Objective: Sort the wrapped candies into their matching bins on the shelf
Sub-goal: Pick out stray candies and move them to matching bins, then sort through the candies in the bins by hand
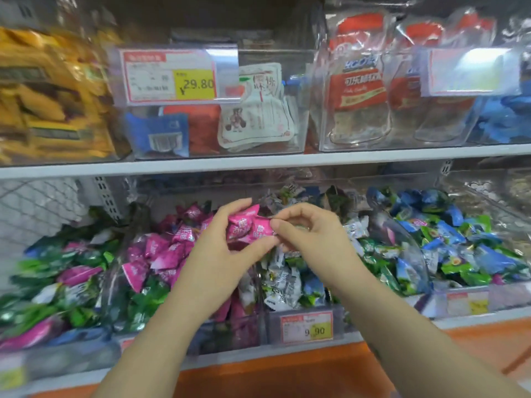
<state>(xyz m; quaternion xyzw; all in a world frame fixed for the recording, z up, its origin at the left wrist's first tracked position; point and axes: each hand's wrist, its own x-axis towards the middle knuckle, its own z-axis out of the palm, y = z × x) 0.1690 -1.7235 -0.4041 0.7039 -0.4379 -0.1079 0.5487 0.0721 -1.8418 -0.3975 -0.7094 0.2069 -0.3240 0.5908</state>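
Observation:
My left hand [221, 239] holds a few pink wrapped candies [247, 225] above the lower shelf's clear bins. My right hand [304, 234] meets it from the right, its thumb and fingertips pinching the edge of one of those pink candies. Below the left hand lies a bin of pink candies [166, 248] mixed with green ones. Under the right hand sits a bin of white-and-green candies [283, 285]. A bin of blue and green candies [448, 239] lies to the right, and a bin of green and pink candies [54, 282] to the left.
The upper shelf [258, 161] carries clear bins of yellow packs [43, 96], white and blue sachets [253, 116] and red bags [356, 84]. Price tags [307, 326] hang on the bin fronts. An orange ledge [287, 366] runs below the lower shelf.

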